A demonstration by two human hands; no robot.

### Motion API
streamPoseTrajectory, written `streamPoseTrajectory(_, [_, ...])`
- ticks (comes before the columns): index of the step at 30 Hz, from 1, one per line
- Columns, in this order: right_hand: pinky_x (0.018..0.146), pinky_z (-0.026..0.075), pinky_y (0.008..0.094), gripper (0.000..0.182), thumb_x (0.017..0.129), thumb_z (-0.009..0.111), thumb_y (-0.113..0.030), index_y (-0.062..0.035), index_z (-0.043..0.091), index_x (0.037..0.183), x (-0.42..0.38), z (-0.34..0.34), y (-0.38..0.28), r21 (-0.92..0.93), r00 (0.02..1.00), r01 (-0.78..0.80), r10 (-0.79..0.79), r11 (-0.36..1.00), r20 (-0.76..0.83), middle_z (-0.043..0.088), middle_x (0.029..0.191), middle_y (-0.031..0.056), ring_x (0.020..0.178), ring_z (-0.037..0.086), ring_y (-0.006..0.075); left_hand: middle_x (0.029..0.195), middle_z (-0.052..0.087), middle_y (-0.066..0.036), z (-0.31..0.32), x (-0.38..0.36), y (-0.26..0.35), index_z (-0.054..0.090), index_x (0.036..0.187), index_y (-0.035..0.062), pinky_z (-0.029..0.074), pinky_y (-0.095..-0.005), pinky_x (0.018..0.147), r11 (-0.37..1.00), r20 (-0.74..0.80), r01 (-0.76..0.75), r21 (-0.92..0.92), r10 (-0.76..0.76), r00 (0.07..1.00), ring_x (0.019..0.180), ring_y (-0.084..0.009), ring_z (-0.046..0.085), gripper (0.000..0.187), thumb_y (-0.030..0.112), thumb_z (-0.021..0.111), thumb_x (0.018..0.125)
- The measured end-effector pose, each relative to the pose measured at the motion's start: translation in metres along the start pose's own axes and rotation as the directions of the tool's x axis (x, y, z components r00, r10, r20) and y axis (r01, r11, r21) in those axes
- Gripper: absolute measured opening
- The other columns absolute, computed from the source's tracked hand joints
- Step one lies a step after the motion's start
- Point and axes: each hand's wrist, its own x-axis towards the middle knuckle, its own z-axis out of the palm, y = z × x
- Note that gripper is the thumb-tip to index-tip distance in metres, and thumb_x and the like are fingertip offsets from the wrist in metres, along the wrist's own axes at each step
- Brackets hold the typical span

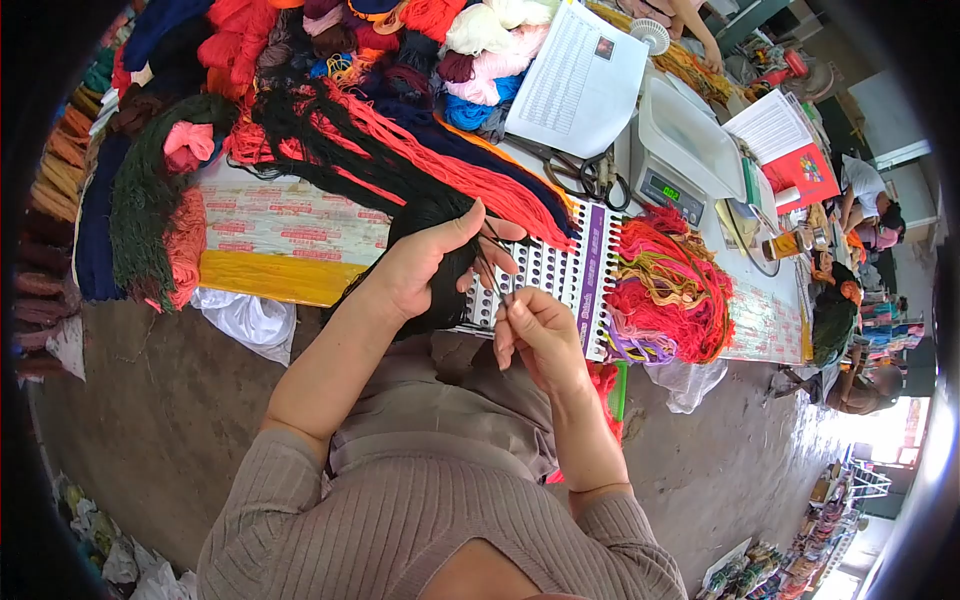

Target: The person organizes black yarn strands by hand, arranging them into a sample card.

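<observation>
A thick hank of black yarn (pixel 425 222) hangs over the table's near edge, gathered in my left hand (pixel 430 262). The thumb of that hand points up and its fingers curl around the strands. To its right, my right hand (pixel 540 335) pinches a thin dark strand between thumb and fingertips. Beneath both hands lies a white board with rows of holes and a purple strip (pixel 592 265). Coral-red yarn (pixel 470 190) stretches across the table behind the black hank, with navy yarn (pixel 520 182) along its far side.
Tangled red and multicoloured yarn (pixel 670 290) is heaped right of the board. Scissors (pixel 605 180) lie beside a digital scale (pixel 672 192) with a white tray. A printed sheet (pixel 580 80) rests on piled yarn. Dark green yarn (pixel 165 190) hangs at left. Other people are at the right.
</observation>
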Motion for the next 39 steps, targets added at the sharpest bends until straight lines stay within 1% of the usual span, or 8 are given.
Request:
streamPoseTrajectory(4, [0.048,0.042,0.0238,0.021,0.09,0.055,-0.016,0.0031,0.057,0.08,-0.006,0.0,-0.004,-0.036,0.968,-0.085,0.091,0.996,0.233,0.057,0.07,0.0086,0.051,0.052,0.0135,0.068,0.061,-0.007,0.0,0.0,-0.002,0.061,0.095,-0.0025,0.039,-0.0182,0.046,0.992,0.018,-0.01,0.123,0.008,1.0,0.056,-0.0083,0.056,0.047,0.041,0.041,0.095])
streamPoseTrajectory(7, [0.047,0.033,0.0223,0.019,0.09,0.055,-0.019,-0.0026,0.054,0.08,0.004,-0.008,-0.002,0.463,0.972,0.22,-0.233,0.858,-0.031,0.052,0.07,0.0035,0.047,0.038,0.011,0.064,0.06,-0.006,-0.007,-0.001,-0.005,0.062,0.09,-0.0023,0.041,-0.0199,0.049,0.995,0.033,0.033,0.099,-0.037,0.999,0.054,-0.0107,0.055,0.05,0.044,0.043,0.093])
streamPoseTrajectory(11, [0.051,0.031,0.0196,0.02,0.096,0.042,-0.028,-0.0092,0.05,0.095,0.023,-0.037,-0.005,0.657,0.929,0.345,-0.148,0.671,-0.338,0.044,0.071,-0.0026,0.047,0.032,0.0047,0.082,0.063,-0.013,0.004,-0.006,-0.002,0.059,0.1,-0.0049,0.049,-0.0264,0.064,0.996,0.09,0.028,-0.088,-0.02,0.996,0.073,-0.0185,0.062,0.054,0.044,0.039,0.094])
streamPoseTrajectory(15, [0.047,0.036,0.0199,0.015,0.092,0.051,-0.014,-0.0022,0.06,0.088,0.021,0.001,-0.001,0.052,0.883,0.323,-0.282,0.945,-0.375,0.057,0.08,0.0034,0.054,0.047,0.0089,0.117,0.057,-0.016,0.01,-0.003,-0.009,0.052,0.117,-0.0037,0.041,-0.037,0.095,0.989,0.094,-0.148,-0.01,0.148,0.984,0.103,-0.0229,0.057,0.056,0.045,0.041,0.092])
streamPoseTrajectory(17, [0.05,0.042,0.0202,0.009,0.089,0.056,-0.009,0.0,0.059,0.09,0.022,0.017,0.001,-0.298,0.904,0.249,-0.331,0.922,-0.27,0.057,0.077,0.0026,0.055,0.052,0.0092,0.106,0.059,-0.01,0.014,-0.008,-0.011,0.052,0.12,-0.0002,0.049,-0.0292,0.074,1.0,0.147,-0.012,-0.019,0.015,0.989,0.083,-0.0146,0.059,0.052,0.043,0.044,0.092])
streamPoseTrajectory(19, [0.051,0.041,0.02,0.007,0.088,0.057,-0.006,0.0009,0.056,0.088,0.024,0.021,0.006,-0.264,0.913,0.256,-0.322,0.93,-0.251,0.055,0.081,0.0015,0.055,0.052,0.0079,0.091,0.058,-0.005,0.015,-0.007,-0.016,0.052,0.122,0.0009,0.046,-0.0213,0.053,0.994,0.127,-0.044,0.1,0.032,0.991,0.067,-0.0087,0.055,0.05,0.04,0.047,0.092])
streamPoseTrajectory(31, [0.059,0.043,0.0232,0.012,0.093,0.051,-0.014,-0.0019,0.051,0.09,0.014,0.019,0.001,-0.022,0.902,0.352,-0.345,0.936,-0.261,0.056,0.079,0.004,0.062,0.055,0.0126,0.117,0.055,-0.016,0.017,-0.009,-0.016,0.053,0.116,-0.0019,0.051,-0.0326,0.071,0.965,-0.087,-0.117,-0.236,0.099,0.991,0.084,-0.0209,0.06,0.046,0.037,0.042,0.094])
streamPoseTrajectory(39, [0.052,0.045,0.0259,0.018,0.096,0.043,-0.019,-0.0026,0.046,0.089,0.005,0.01,-0.003,0.162,0.938,0.303,-0.264,0.939,-0.225,0.056,0.072,0.01,0.053,0.054,0.0177,0.083,0.056,-0.005,0.011,-0.014,-0.008,0.055,0.115,-0.0007,0.047,-0.0234,0.062,0.974,-0.094,-0.163,-0.158,0.149,0.984,0.061,-0.0084,0.053,0.047,0.039,0.041,0.095])
